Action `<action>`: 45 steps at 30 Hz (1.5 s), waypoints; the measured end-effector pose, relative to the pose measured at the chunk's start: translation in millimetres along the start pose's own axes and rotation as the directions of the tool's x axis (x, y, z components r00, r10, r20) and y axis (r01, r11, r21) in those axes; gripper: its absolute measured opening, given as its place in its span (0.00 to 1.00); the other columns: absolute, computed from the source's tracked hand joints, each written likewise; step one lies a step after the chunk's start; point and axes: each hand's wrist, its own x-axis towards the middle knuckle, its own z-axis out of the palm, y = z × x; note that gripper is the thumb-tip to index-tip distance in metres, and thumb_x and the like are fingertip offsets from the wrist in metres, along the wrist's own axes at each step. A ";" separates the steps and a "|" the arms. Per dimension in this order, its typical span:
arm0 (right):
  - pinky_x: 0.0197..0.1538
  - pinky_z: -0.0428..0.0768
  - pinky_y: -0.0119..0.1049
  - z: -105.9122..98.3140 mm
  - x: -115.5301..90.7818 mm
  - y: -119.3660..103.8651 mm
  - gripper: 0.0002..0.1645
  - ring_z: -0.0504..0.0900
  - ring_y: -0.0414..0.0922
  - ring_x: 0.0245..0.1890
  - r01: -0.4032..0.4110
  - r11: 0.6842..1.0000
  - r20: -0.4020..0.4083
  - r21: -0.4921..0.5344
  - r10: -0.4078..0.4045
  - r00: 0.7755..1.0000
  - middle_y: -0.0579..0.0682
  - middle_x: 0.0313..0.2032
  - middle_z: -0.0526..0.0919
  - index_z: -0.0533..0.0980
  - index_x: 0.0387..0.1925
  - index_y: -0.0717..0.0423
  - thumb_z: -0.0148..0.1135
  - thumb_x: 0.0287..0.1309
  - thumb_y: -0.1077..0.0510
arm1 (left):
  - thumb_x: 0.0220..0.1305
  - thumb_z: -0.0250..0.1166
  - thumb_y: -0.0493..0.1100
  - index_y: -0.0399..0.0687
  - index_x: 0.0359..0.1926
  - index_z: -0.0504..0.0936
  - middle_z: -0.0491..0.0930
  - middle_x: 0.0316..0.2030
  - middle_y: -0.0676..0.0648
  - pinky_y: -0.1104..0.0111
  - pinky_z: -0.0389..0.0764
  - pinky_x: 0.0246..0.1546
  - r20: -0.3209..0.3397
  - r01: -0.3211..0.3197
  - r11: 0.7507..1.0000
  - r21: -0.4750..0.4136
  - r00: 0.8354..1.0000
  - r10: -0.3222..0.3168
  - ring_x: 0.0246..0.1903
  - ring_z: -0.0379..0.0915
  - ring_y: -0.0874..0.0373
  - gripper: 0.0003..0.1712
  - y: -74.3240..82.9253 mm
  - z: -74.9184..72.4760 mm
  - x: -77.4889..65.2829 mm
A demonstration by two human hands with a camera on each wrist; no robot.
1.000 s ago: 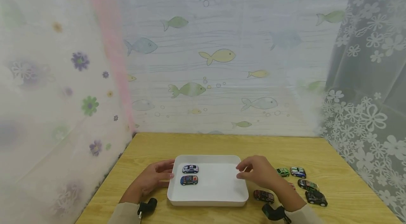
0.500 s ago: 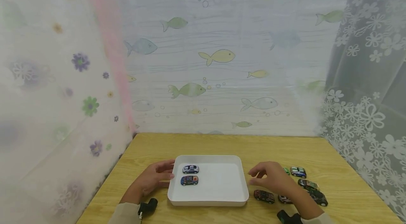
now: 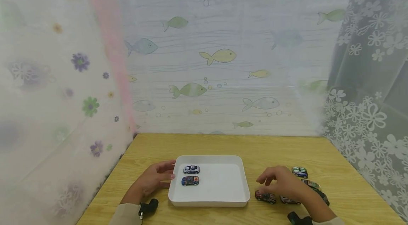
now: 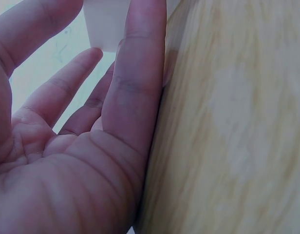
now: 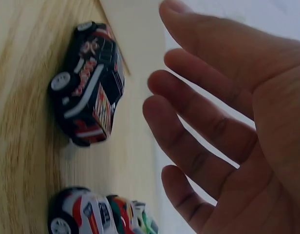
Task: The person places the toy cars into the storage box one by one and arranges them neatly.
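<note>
My left hand lies on its edge on the table with fingers extended against the left wall of a white tray. In the left wrist view, the tray's wall shows beyond the fingers. Two toy cars sit in the tray's left part: a white one and a blue one in front of it. Right of the tray, my right hand hovers with loosely bent fingers, holding nothing. Closest below it is a black-and-red toy car, seen beside the fingers in the right wrist view.
More toy cars stand on the table around the right hand: a white-and-blue one, a dark one with orange and green, a whitish one and a black one partly hidden by the forearm. A fish-print curtain hangs behind.
My right hand has moved from over the tray's right rim rightward and toward me, to above the black-and-red toy car. The left hand and the tray have stayed put.
</note>
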 end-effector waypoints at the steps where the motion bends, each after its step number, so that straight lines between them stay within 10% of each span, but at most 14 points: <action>1: 0.44 0.84 0.36 -0.7 -0.9 0.7 0.16 0.85 0.35 0.39 0.004 1.000 0.010 0.011 -0.004 1.000 0.47 0.45 0.89 0.87 0.49 0.48 0.73 0.62 0.47 | 0.65 0.72 0.36 0.42 0.78 0.63 0.64 0.74 0.31 0.49 0.86 0.54 0.000 -0.005 1.000 0.004 1.000 0.005 0.70 0.69 0.40 0.44 -0.3 0.0 0.1; 12: 0.39 0.87 0.35 2.0 -2.1 7.5 0.22 0.87 0.43 0.40 0.018 0.989 0.113 0.147 -0.035 0.993 0.52 0.45 0.89 0.87 0.49 0.54 0.81 0.52 0.52 | 0.65 0.72 0.37 0.41 0.78 0.64 0.65 0.74 0.31 0.49 0.86 0.54 -0.015 0.002 1.000 0.002 1.000 -0.002 0.69 0.71 0.42 0.43 -1.0 -1.1 0.8; 45: 0.35 0.85 0.33 0.4 -5.5 13.5 0.15 0.85 0.40 0.37 0.040 0.995 0.102 0.092 -0.050 0.994 0.46 0.40 0.88 0.90 0.42 0.48 0.81 0.50 0.54 | 0.65 0.73 0.37 0.41 0.79 0.61 0.64 0.74 0.31 0.49 0.86 0.54 -0.004 -0.003 1.000 -0.024 1.000 0.003 0.66 0.73 0.45 0.45 -3.6 -0.3 4.0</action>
